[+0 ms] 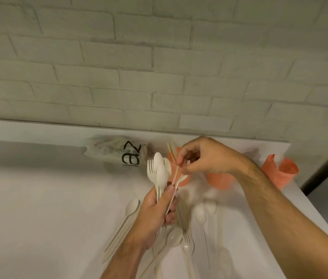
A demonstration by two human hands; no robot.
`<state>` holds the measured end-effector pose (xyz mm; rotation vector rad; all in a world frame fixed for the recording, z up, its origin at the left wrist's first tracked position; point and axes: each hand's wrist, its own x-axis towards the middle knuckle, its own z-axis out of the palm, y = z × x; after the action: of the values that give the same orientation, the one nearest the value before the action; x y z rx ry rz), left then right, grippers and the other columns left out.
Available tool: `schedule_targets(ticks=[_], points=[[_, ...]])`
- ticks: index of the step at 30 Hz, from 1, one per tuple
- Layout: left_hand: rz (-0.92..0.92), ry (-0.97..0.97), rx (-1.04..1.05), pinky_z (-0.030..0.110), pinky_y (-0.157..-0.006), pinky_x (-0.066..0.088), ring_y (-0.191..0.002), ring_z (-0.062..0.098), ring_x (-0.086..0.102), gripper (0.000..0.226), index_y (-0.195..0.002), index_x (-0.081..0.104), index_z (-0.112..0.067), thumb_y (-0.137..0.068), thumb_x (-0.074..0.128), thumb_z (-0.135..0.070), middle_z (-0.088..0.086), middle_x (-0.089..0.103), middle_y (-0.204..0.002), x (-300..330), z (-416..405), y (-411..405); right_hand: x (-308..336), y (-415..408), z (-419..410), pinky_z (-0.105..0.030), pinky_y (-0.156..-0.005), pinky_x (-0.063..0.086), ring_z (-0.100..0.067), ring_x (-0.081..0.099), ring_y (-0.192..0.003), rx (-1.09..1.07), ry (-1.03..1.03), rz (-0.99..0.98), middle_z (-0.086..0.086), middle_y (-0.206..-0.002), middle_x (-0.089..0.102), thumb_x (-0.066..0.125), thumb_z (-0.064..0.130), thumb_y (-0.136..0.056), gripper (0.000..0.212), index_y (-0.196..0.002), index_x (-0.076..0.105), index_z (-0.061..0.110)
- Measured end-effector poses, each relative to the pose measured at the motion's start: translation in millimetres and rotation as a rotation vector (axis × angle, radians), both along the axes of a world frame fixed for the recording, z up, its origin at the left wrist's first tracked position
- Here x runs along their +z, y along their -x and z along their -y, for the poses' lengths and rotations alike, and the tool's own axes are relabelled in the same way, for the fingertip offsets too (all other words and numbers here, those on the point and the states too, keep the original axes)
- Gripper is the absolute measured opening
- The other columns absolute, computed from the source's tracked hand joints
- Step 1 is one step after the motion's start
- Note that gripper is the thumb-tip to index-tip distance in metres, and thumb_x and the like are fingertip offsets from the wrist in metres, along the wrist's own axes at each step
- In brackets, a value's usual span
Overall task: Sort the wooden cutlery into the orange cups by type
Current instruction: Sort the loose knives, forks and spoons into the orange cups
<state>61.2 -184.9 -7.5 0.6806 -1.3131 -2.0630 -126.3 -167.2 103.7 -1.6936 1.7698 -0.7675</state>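
A white brick wall (159, 57) fills the far half of the view, and below it a white counter (38, 198) runs from the left edge to a right edge that slants toward the near right corner, with dark floor beyond it. The left stretch of the counter is open; the cutlery and cups crowd the middle and right. A crumpled plastic bag (117, 152) with black lettering lies against the far raised ledge. Three orange mesh cups stand in a row along the far side: the right cup (279, 172) sits near the counter's right edge, the middle cup (218, 181) is partly hidden by the right wrist, and the left cup (179, 168) holds wooden sticks (171, 150) that stand upright out of its mouth. The left hand (157, 214) has its fingers wrapped around a bundle of cutlery (160, 174), held nearly upright with the long axis running near to far, spoon bowls and fork tines pointing to the far wall. The right hand (205, 156), above the left cup, pinches the top of one thin piece (174, 184) from that bundle with thumb and fingertips; the piece leans from near left to far right. Loose cutlery (199, 222) lies flat on the counter near the person, mostly lengthwise near to far, with spoons to the left and right of the left wrist.
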Motion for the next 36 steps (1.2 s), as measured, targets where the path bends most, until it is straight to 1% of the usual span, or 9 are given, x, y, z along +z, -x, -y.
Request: schedule_targets(ticks=[5,10,15,20,24,28,31,34,36], points=[[0.009,0.083,-0.009,0.023,-0.045,0.033,-0.049,0.013,0.037,0.01,-0.097,0.057,-0.009,-0.098,0.056,-0.019,0.006,0.048,-0.07,1.2,-2.7,4.8,-7.4,0.8,-3.8,-0.04,-0.085,0.055,-0.017,0.071,-0.081,-0.077,-0.012,0.018,-0.001,-0.085,0.076,0.091,0.023,-0.066,0.024,-0.085,0.076,0.024],[0.006,0.135,-0.001,0.024,-0.049,0.036,-0.053,0.014,0.041,0.006,-0.101,0.056,-0.007,-0.098,0.057,-0.011,0.008,0.057,-0.074,6.0,-7.5,15.9,-18.2,12.0,-2.3,-0.02,-0.068,0.053,-0.008,0.068,-0.074,-0.145,0.029,0.282,0.001,-0.079,0.073,0.085,0.004,-0.074,0.027,-0.093,0.073,0.018],[0.12,0.179,0.015,0.026,-0.053,0.038,-0.057,0.016,0.044,0.015,-0.084,0.055,-0.008,-0.098,0.056,-0.011,0.005,0.049,-0.066,-3.4,-8.3,19.8,0.4,42.9,16.0,-0.025,-0.064,0.053,-0.016,0.066,-0.074,-0.407,0.473,0.676,-0.001,-0.079,0.068,0.069,-0.005,-0.087,0.019,-0.091,0.071,0.014],[0.14,0.181,0.088,0.029,-0.06,0.046,-0.062,0.02,0.056,0.008,-0.1,0.054,-0.001,-0.1,0.053,-0.008,0.01,0.059,-0.074,-4.9,-8.5,22.9,4.5,69.6,58.5,-0.037,-0.074,0.06,-0.022,0.066,-0.085,-0.44,0.723,0.317,0.008,-0.083,0.066,0.07,-0.003,-0.086,0.018,-0.091,0.069,0.015],[0.195,0.25,0.068,0.029,-0.056,0.041,-0.056,0.017,0.049,0.007,-0.094,0.052,-0.004,-0.098,0.055,-0.009,0.004,0.058,-0.071,-3.0,-9.3,25.9,-32.7,69.8,89.1,-0.039,-0.078,0.06,-0.017,0.067,-0.082,-0.347,0.518,0.152,0.011,-0.084,0.067,0.073,0.0,-0.085,0.016,-0.094,0.072,0.013],[0.243,0.331,0.096,0.025,-0.055,0.041,-0.054,0.013,0.048,0.008,-0.092,0.055,-0.015,-0.096,0.058,-0.009,-0.001,0.061,-0.07,-0.6,-9.9,25.0,-42.8,63.2,88.1,-0.02,-0.088,0.045,-0.006,0.064,-0.096,-0.24,0.376,-0.041,0.006,-0.105,0.072,0.076,0.011,-0.086,0.02,-0.102,0.072,0.021],[0.278,0.386,0.093,0.023,-0.056,0.043,-0.056,0.009,0.05,0.013,-0.092,0.057,-0.025,-0.095,0.06,-0.012,-0.006,0.064,-0.069,-0.8,-9.7,23.0,-14.3,49.3,62.7,-0.023,-0.09,0.051,-0.008,0.067,-0.102,-0.021,0.142,0.133,0.016,-0.102,0.074,0.07,0.008,-0.089,0.024,-0.109,0.074,0.022],[0.289,0.404,0.092,0.02,-0.055,0.041,-0.055,0.007,0.048,0.016,-0.092,0.058,-0.027,-0.095,0.06,-0.012,-0.006,0.064,-0.07,-2.1,-8.8,22.0,3.0,39.8,39.2,-0.039,-0.091,0.048,-0.023,0.068,-0.102,0.325,-0.162,0.182,-0.007,-0.109,0.075,0.066,0.012,-0.092,0.025,-0.113,0.075,0.023],[0.29,0.416,0.082,0.02,-0.054,0.04,-0.055,0.006,0.048,0.017,-0.092,0.06,-0.028,-0.094,0.061,-0.012,-0.005,0.065,-0.071,-2.5,-7.0,20.4,4.8,38.2,31.6,-0.036,-0.092,0.047,-0.017,0.066,-0.101,0.423,-0.242,0.141,-0.009,-0.112,0.074,0.064,0.011,-0.092,0.026,-0.113,0.075,0.022]])
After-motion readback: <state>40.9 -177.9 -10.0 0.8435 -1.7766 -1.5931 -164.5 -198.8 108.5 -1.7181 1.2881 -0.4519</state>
